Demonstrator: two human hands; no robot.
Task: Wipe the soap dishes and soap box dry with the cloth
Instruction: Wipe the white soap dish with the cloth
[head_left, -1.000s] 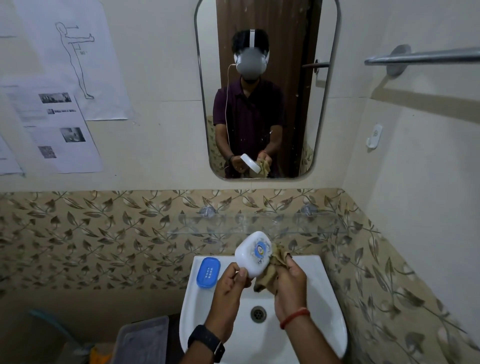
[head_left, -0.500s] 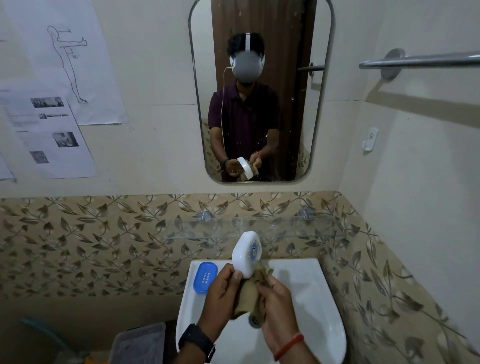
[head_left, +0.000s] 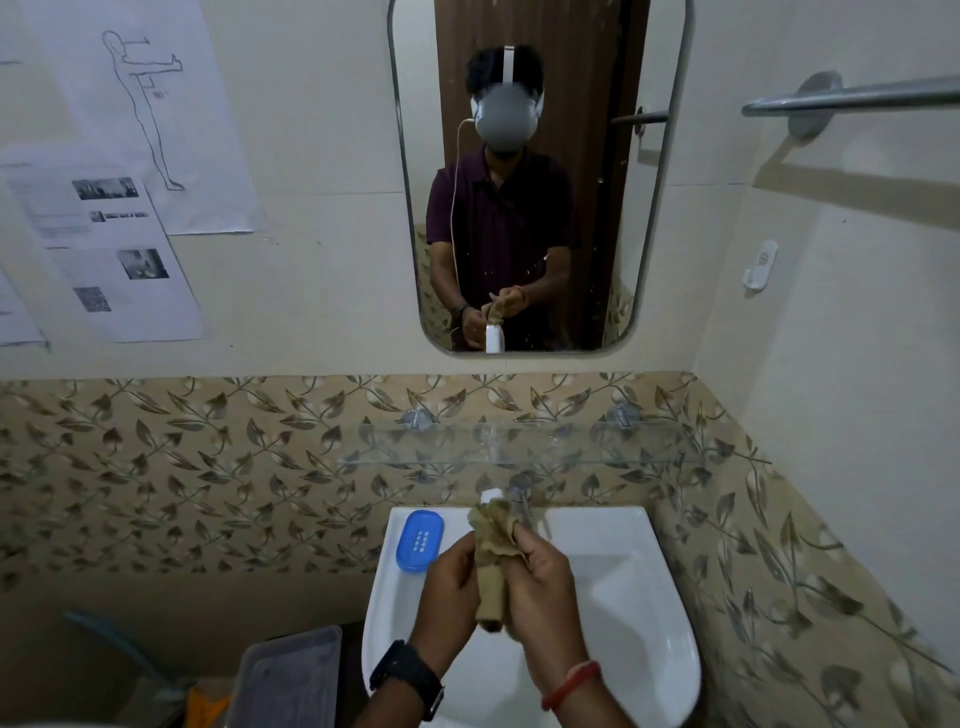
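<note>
Over the white sink (head_left: 644, 613) I hold a white soap box (head_left: 490, 494) upright; only its top edge shows above a tan cloth (head_left: 491, 551) wrapped around it. My left hand (head_left: 448, 597) grips the box from the left. My right hand (head_left: 543, 592) presses the cloth against it from the right. A blue soap dish (head_left: 420, 540) lies on the sink's back left corner, apart from both hands.
A glass shelf (head_left: 571, 447) runs along the wall just above the sink, with a tap (head_left: 521, 496) below it. A mirror (head_left: 535, 171) hangs above. A grey lidded tub (head_left: 288, 680) stands left of the sink. A towel rail (head_left: 852, 98) is on the right wall.
The cloth has come up over the soap box and now covers nearly all of it. Both hands have closed in around it, lower over the sink.
</note>
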